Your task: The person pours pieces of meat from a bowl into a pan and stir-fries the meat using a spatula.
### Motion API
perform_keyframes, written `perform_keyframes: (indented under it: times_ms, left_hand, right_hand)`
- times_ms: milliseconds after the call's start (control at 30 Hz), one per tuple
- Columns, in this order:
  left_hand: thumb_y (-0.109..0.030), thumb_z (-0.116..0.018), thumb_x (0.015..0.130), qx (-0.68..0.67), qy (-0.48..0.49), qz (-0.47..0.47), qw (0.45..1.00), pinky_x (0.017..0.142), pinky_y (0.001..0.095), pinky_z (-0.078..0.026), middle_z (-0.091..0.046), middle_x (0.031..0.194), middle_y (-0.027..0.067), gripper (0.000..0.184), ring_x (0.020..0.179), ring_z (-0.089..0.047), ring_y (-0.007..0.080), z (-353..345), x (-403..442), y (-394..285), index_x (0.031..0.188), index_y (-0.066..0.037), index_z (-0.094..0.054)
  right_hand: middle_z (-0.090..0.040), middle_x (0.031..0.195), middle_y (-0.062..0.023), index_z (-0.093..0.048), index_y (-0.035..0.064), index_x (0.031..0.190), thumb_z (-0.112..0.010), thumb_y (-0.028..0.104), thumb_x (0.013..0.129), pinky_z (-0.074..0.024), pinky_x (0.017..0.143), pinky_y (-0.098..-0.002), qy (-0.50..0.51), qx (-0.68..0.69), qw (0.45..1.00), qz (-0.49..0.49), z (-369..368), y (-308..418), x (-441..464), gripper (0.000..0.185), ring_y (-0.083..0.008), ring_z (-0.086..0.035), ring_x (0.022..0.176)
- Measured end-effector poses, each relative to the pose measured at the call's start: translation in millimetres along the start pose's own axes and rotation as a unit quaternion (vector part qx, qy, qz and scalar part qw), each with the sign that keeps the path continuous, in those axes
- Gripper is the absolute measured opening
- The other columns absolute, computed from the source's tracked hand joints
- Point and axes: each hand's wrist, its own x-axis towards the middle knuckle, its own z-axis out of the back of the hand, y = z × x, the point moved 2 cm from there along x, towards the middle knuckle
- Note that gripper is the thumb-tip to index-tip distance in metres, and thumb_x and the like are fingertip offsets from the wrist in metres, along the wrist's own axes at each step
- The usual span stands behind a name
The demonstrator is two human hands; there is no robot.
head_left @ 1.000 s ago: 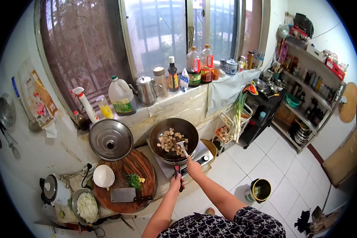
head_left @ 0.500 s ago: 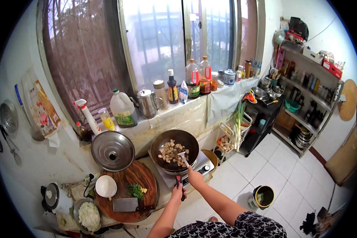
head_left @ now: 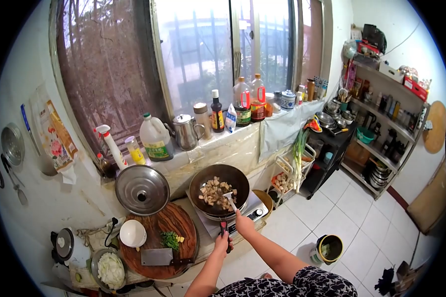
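Note:
A dark wok [head_left: 195, 184] sits on the cooktop [head_left: 255, 205] with browned pieces of diced meat [head_left: 214, 190] in it. My left hand [head_left: 223, 242] is wrapped round the wok's black and red handle [head_left: 224, 227]. In my right hand [head_left: 245, 224] is a spatula [head_left: 230, 199], its light-coloured head down among the meat at the near right side of the wok. Left of the wok, a round wooden cutting board [head_left: 156, 225] carries a cleaver [head_left: 157, 256], chopped greens [head_left: 170, 240], small yellow pieces [head_left: 181, 239] and a white bowl [head_left: 133, 233].
A metal lid [head_left: 142, 190] leans behind the board. Bottles, a jug [head_left: 155, 138] and a metal kettle [head_left: 186, 132] line the window ledge. A bowl of sliced white vegetable [head_left: 110, 270] stands at lower left. On the floor at right is a bucket [head_left: 328, 248].
The spatula stays at nearly the same spot in the meat, and both hands keep their hold. The whole view has shifted slightly.

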Motion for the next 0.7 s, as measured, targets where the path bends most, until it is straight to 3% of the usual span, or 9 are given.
perform_keyframes:
  times_ms: [500, 533, 600, 700]
  left_hand:
    - [-0.033, -0.044, 0.089, 0.005, -0.004, -0.009, 1.000, 0.040, 0.0311, -0.042, -0.047, 0.073, 0.0043, 0.025, 0.048, -0.045, 0.0141, 0.7, 2.0, 0.1, 0.096, -0.009, -0.043]
    - [-0.035, -0.044, 0.090, 0.008, 0.006, -0.014, 1.000, 0.041, 0.0297, -0.038, -0.045, 0.073, 0.0040, 0.029, 0.049, -0.041, 0.0126, -1.8, -4.1, -4.2, 0.093, -0.007, -0.039]
    - [-0.035, -0.044, 0.090, 0.001, -0.004, -0.006, 1.000, 0.041, 0.0294, -0.038, -0.045, 0.073, 0.0040, 0.029, 0.048, -0.041, 0.0125, -2.0, -1.7, -3.5, 0.094, -0.007, -0.039]
    - [-0.035, -0.045, 0.090, 0.004, -0.011, -0.001, 1.000, 0.040, 0.0292, -0.038, -0.045, 0.073, 0.0034, 0.028, 0.047, -0.040, 0.0123, -2.4, -1.8, -5.4, 0.094, -0.008, -0.040]
  right_hand:
    - [-0.060, 0.065, -0.0183, -0.036, 0.0069, 0.126, -0.044, 0.012, 0.077, -0.0448, 0.051, -0.0458, -0.025, -0.005, 1.000, 0.014, 1.0, 1.0, -0.7, 0.051, -0.0358, -0.058, 0.058]
    - [-0.059, 0.065, -0.0182, -0.036, 0.0069, 0.126, -0.045, 0.012, 0.076, -0.0446, 0.051, -0.0461, -0.025, -0.005, 1.000, 0.008, 3.7, 3.2, -0.9, 0.051, -0.0360, -0.058, 0.058]
    - [-0.061, 0.072, -0.0182, -0.034, 0.0037, 0.127, -0.045, 0.009, 0.076, -0.0467, 0.057, -0.0438, 0.024, -0.015, 1.000, -0.004, 11.7, 7.2, -1.4, 0.053, -0.0350, -0.060, 0.066]
    - [-0.061, 0.074, -0.0196, -0.036, 0.0079, 0.127, -0.041, 0.012, 0.079, -0.0470, 0.060, -0.0453, 0.047, -0.010, 0.999, -0.017, 7.0, -2.7, 7.4, 0.048, -0.0356, -0.060, 0.069]
